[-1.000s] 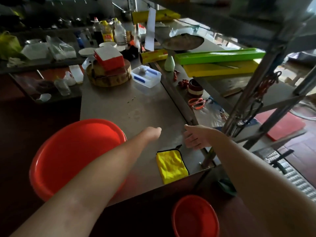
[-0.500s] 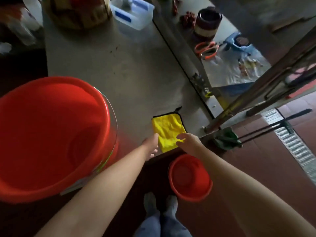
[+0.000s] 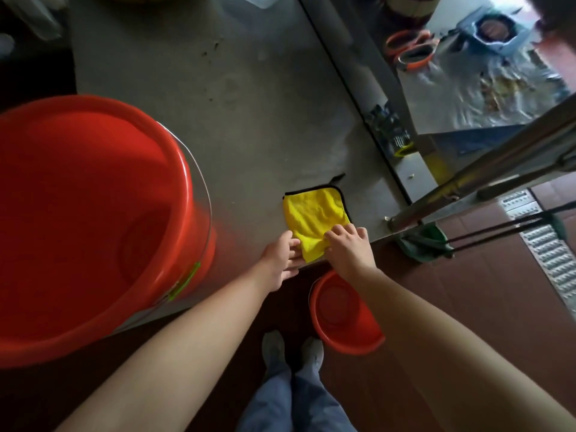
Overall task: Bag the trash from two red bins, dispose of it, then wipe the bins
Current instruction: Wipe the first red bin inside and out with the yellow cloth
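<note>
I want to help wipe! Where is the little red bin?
In the head view the little red bin sits on the floor just past the table edge, under the right hand, beside the person's shoes and below the yellow cloth.

Legible text: none.
Green sticker (image 3: 186, 280), large round red plastic bin (image 3: 179, 169), 8 o'clock: print unreadable.
Blue packet (image 3: 495, 32), 1 o'clock: blurred.
</note>
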{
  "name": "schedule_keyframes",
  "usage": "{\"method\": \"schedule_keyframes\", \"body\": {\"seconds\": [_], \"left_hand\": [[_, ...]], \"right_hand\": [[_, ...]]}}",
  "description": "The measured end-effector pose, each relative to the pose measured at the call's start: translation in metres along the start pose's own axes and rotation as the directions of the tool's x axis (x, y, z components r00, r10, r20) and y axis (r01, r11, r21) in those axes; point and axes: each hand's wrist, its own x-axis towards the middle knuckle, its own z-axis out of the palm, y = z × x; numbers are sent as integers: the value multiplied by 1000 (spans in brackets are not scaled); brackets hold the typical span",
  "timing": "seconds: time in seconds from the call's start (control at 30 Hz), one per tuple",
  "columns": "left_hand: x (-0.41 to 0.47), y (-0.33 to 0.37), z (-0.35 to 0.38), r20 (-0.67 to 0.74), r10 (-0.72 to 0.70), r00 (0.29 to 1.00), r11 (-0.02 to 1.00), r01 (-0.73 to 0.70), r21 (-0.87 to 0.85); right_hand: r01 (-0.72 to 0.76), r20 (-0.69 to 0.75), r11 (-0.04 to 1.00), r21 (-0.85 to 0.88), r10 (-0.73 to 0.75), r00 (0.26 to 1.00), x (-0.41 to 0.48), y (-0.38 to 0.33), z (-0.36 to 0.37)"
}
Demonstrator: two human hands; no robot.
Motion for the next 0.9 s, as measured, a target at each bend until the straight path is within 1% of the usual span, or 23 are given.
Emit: {"method": "schedule_keyframes", "body": {"seconds": [0.03,0.07,0.1,0.13,0.17,0.2,0.23,0.27,0.3,0.37,0.4,0.43,0.53,0.6,0.63,0.7,0.8,0.9], "left_hand": [[-2,1,1,-36,50,998,998,-48,50],[-6,4,2,-73,129,989,984,-118,136],[-9,7,2,-96,222,970,943,-189,275],[-15,11,2,-96,315,944,867,-245,433],[-23,17,2,-68,396,916,762,-286,581],[-32,24,2,-19,459,888,638,-315,703],[-42,32,3,29,505,862,518,-330,789],[-52,42,5,61,546,836,421,-336,842],[-63,53,7,80,581,810,355,-340,871],[-88,76,12,120,668,735,264,-384,885],[-100,88,13,141,711,688,236,-424,874],[-112,99,14,149,744,651,234,-463,855],[-151,124,14,125,801,585,271,-542,796],[-175,135,12,128,836,533,250,-579,776],[-186,141,11,135,848,512,238,-596,767],[-209,149,5,150,863,482,216,-621,753],[-238,159,-13,159,886,435,179,-638,749],[-266,166,-43,161,900,405,160,-652,741]], "right_hand": [[-9,8,999,38,9,1000,1,0,-7],[-14,8,996,84,14,1000,2,1,-17],[-16,2,991,135,16,1000,4,1,-27],[-15,-6,983,182,16,1000,5,2,-40],[-8,-9,975,220,10,1000,6,4,-56],[-4,0,968,251,4,1000,8,6,-73],[-7,18,961,277,2,1000,9,8,-92],[-14,34,951,308,3,999,10,10,-112],[-21,39,937,350,8,999,11,11,-132],[-15,15,906,424,10,1000,8,14,-171],[7,-2,903,429,-7,1000,6,16,-190],[31,-9,908,419,-30,1000,5,17,-206],[65,15,908,415,-78,997,-3,16,-250],[75,48,912,403,-102,994,-16,13,-273],[88,47,929,360,-112,993,-22,10,-282],[109,-2,947,301,-114,994,-33,3,-298],[124,-76,943,309,-105,992,-44,-17,-328],[137,-87,946,295,-116,989,-51,-49,-362]]}}
